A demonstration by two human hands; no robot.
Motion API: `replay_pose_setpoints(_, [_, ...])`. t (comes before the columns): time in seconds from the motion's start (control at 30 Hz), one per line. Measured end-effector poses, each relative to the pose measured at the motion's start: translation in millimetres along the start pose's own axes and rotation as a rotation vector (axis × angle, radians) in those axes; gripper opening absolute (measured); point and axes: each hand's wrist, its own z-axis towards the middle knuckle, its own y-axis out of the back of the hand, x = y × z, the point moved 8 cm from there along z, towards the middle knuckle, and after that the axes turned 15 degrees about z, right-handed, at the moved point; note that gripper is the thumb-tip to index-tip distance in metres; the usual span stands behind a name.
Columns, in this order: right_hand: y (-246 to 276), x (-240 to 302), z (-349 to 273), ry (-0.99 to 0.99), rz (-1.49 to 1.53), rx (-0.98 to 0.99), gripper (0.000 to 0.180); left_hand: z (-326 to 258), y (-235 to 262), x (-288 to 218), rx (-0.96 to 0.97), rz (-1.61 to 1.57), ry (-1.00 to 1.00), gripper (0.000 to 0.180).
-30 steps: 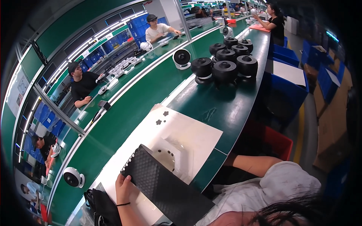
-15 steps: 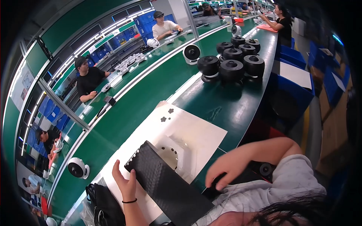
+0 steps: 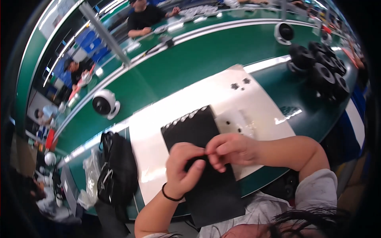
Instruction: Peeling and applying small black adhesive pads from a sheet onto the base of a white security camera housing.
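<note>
Hands (image 3: 184,164) (image 3: 238,148) (together); black sheet (image 3: 214,196) beneath

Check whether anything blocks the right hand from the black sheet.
Nothing visible does: the right hand is over the black sheet, close to the left hand. The white part lies beside the sheet.

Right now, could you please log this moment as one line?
left hand: over black sheet | right hand: fingers curled, fingertips near left hand's | white sheet: partly under black sheet | black bag: left of white sheet
</note>
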Motion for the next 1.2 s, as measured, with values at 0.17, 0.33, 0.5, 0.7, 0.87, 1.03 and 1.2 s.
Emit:
replay_pose_setpoints(0.17, [5, -2, -3, -0.018, 0.084, -0.06, 0.017, -5, -15, 2, 0.081, -0.131, 0.071, 0.02])
replay_pose_setpoints(0.33, [7, -3, -3, -0.074, 0.045, -0.098, 0.018, -3, -16, 10, 0.082, -0.167, 0.126, 0.015])
replay_pose_setpoints(0.5, [6, -5, -3, -0.115, -0.011, -0.151, 0.017, -2, -13, 7, 0.04, -0.138, 0.096, 0.013])
replay_pose_setpoints(0.7, [5, -6, -4, -0.119, -0.018, -0.139, 0.017, -2, -13, 6, 0.034, -0.137, 0.114, 0.012])
replay_pose_setpoints(0.87, [3, -5, -5, -0.117, -0.028, -0.131, 0.017, 0, -14, 4, 0.042, -0.14, 0.106, 0.011])
replay_pose_setpoints(1.03, [3, -4, -5, -0.12, -0.038, -0.119, 0.016, 0, -15, 3, 0.047, -0.136, 0.104, 0.012])
replay_pose_setpoints(1.2, [1, -3, -6, -0.124, -0.044, -0.1, 0.016, 2, -15, 1, 0.059, -0.146, 0.1, 0.012])
